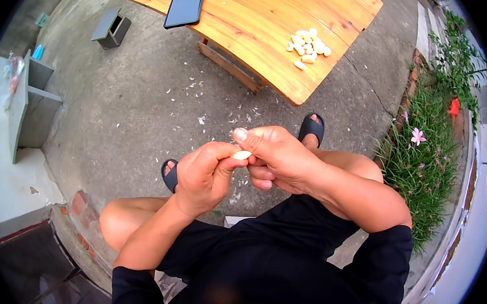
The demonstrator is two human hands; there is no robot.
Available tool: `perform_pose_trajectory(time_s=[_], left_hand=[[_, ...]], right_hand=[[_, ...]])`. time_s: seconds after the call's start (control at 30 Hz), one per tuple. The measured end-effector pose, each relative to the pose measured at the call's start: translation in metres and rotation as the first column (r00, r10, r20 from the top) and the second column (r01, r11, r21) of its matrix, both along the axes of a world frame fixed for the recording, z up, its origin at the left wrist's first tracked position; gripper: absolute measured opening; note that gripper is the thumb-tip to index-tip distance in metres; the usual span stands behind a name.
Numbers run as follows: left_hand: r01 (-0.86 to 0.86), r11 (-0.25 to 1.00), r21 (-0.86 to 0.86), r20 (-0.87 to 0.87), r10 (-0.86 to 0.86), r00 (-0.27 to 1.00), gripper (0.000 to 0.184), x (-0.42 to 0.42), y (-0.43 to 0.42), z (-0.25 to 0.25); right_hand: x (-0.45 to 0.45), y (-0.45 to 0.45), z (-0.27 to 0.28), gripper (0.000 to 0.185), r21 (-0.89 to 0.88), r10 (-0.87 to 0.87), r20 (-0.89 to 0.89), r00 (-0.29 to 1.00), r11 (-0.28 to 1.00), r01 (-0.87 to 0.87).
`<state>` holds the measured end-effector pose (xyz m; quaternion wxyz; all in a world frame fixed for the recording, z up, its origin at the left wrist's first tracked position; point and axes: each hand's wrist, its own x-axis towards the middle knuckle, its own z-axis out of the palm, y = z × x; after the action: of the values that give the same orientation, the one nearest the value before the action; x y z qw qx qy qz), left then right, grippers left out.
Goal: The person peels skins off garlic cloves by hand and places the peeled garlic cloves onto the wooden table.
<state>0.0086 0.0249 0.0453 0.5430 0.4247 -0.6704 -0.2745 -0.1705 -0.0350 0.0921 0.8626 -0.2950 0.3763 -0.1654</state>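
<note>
Between my two hands, above the ground and in front of my lap, is a small pale oval piece (241, 154) that looks like those on the table. The thumb and forefinger of my left hand (208, 169) pinch it from the left. My right hand (282, 157) holds its right end in its curled fingers, with the thumb raised above the piece. A small pile of pale, elongated pieces (307, 45) lies on the right part of the wooden table (264, 20), beyond my hands.
A dark tablet or phone (185, 4) lies at the table's left edge. Small pale scraps (201, 120) litter the concrete between my sandaled feet. A grey stool-like box (111, 28) stands at the left, and a grassy flower bed (423, 164) runs along the right.
</note>
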Motion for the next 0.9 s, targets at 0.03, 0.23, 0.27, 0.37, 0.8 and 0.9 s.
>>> perform_pose_trajectory(time_s=[0.03,0.23,0.27,0.37,0.8,0.9], left_hand=[[-0.011,1.000,0.021,-0.023,0.011,1.000,0.011,0.000,0.000,0.001],[-0.097,0.995,0.025,0.080,0.095,0.992,0.012,0.007,-0.007,0.012],[-0.109,0.994,0.011,0.097,0.107,0.989,0.013,0.007,-0.007,0.013],[-0.116,0.991,-0.074,0.175,0.127,0.976,0.014,0.010,-0.009,0.016],[-0.047,0.988,0.145,0.050,0.040,0.998,0.014,0.009,-0.001,0.024],[0.076,0.937,0.341,-0.216,-0.001,0.976,0.015,0.008,0.002,0.023]], right_hand=[[-0.003,-0.001,-0.004,0.046,-0.057,0.004,0.004,1.000,0.998,-0.003],[-0.011,-0.008,0.002,0.018,-0.586,-0.050,-0.054,0.997,0.810,0.009],[-0.012,-0.009,0.003,0.015,-0.769,-0.077,-0.070,0.995,0.640,-0.004],[-0.015,-0.014,0.010,0.017,-0.988,-0.139,-0.075,0.987,0.147,-0.054],[-0.009,-0.010,0.002,0.008,-0.986,-0.179,-0.154,0.972,-0.029,-0.162],[-0.008,-0.007,0.005,0.003,-0.954,-0.176,-0.275,0.945,0.169,-0.246]])
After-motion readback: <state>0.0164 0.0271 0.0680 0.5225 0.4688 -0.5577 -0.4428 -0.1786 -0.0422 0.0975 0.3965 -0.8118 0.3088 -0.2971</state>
